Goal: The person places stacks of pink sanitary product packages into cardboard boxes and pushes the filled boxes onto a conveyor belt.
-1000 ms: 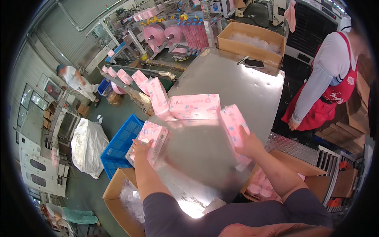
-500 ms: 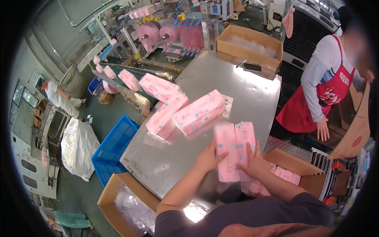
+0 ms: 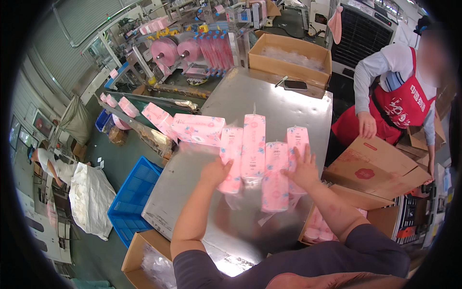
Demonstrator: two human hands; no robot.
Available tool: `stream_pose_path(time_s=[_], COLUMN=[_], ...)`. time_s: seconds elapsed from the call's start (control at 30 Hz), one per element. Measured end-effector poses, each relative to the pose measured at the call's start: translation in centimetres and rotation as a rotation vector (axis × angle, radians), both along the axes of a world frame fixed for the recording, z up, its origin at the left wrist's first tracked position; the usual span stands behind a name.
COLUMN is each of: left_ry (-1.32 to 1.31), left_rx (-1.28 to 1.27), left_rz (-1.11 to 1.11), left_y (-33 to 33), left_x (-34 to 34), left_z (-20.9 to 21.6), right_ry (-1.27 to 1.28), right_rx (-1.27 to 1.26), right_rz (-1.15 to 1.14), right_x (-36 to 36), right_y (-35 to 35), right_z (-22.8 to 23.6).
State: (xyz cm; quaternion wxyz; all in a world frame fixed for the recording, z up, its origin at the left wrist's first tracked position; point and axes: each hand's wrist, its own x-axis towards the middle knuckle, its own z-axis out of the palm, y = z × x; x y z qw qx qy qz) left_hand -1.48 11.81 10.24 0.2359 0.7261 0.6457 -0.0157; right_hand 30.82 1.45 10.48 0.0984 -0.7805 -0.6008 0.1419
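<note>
Four-sided pink tissue packs with blue and red print stand side by side on the metal table. My left hand [image 3: 214, 172] grips the leftmost tissue pack [image 3: 231, 161], its thumb across the front; the other fingers are partly hidden and blurred. Beside that pack is a taller-looking tissue pack [image 3: 254, 147]. My right hand [image 3: 302, 169] lies with fingers spread over the rightmost tissue pack [image 3: 297, 137], and its thumb touches the neighbouring tissue pack [image 3: 275, 180]. Another tissue pack [image 3: 198, 129] lies just beyond my left hand, at the end of a line of packs.
The metal table [image 3: 192, 202] is bordered by a blue crate [image 3: 130, 197] and open cartons, one [image 3: 139, 255] at lower left. A carton of pink packs [image 3: 320, 226] stands by my right arm. At right, a co-worker in a red apron [image 3: 404, 108] handles a cardboard box [image 3: 361, 168].
My left hand has moved left from the right-hand pair to another pack. Two slanted packs now stand upright beside that pair. The co-worker has brought a cardboard box nearer the table.
</note>
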Motion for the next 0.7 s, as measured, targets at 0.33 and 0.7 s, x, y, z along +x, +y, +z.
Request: stream_pose_path(time_s=[0.33,0.7], left_ry=[0.034,-0.341], left_rx=[0.414,0.149], left_rz=[0.239,-0.211], left_y=[15.8,1.9], left_x=[-1.9,-4.9], left_z=[-2.6,0.4], right_ry=[-0.069,-0.191], right_rx=[0.015,0.042], right_rz=[0.027,0.722], right_x=[1.0,-3.2], right_y=[5.3,8.2], right_z=[-0.2,1.4])
